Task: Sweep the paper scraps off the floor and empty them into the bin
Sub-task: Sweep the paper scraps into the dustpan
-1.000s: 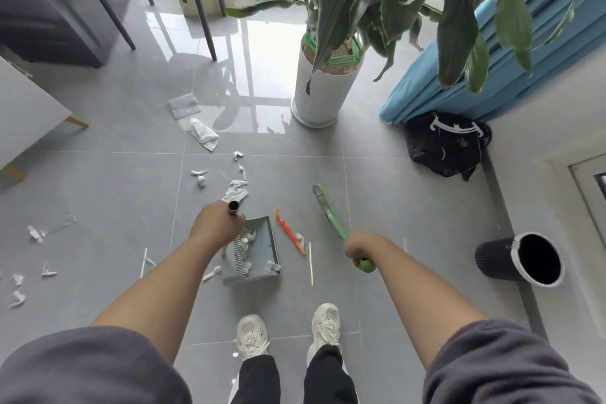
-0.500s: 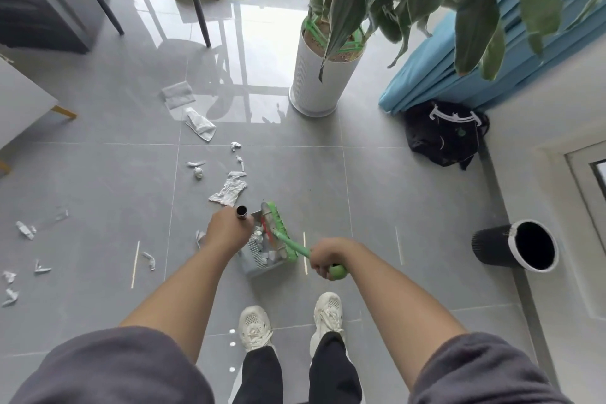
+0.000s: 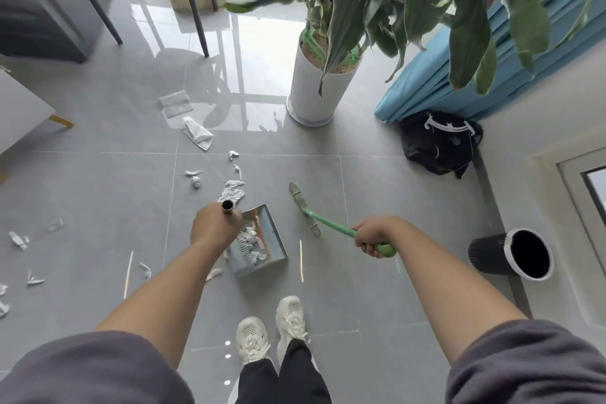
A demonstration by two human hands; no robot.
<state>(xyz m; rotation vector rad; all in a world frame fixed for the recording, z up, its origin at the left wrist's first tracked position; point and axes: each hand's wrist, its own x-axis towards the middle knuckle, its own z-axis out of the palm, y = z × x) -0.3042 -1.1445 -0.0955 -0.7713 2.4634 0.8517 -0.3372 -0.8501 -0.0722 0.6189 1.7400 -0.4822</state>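
Left hand: the left hand (image 3: 213,226) is curled tight round the dark tube handle of the dustpan (image 3: 267,251), with the tube's end showing above the fist.
Right hand: the right hand (image 3: 372,236) is wrapped round the green broom (image 3: 329,224) near the handle's end.
Broom head: it is at 2 o'clock from the dustpan, apart from it and low by the tiles. Whether it touches the floor cannot be told.
Dustpan: the grey metal pan sits on the floor at 12 o'clock from the shoes (image 3: 252,341), its mouth towards the far scraps.
Scraps collected: white paper scraps (image 3: 251,236) lie inside the dustpan against its comb.
Scraps left: a crumpled sheet (image 3: 231,195) lies at 11 o'clock, just beyond the pan. Smaller bits trail on to a folded paper (image 3: 198,136) at 11 o'clock, and loose bits (image 3: 18,239) lie well off at 9 o'clock.
Sticks: one thin stick (image 3: 301,259) lies just beside the pan at 3 o'clock.
Bin: the black bin (image 3: 485,254) with a white rim is at 3 o'clock, well apart from the pan, its open mouth facing the camera.
Surroundings: a white plant pot (image 3: 314,88) is at 1 o'clock and a black bag (image 3: 439,144) at 2 o'clock.
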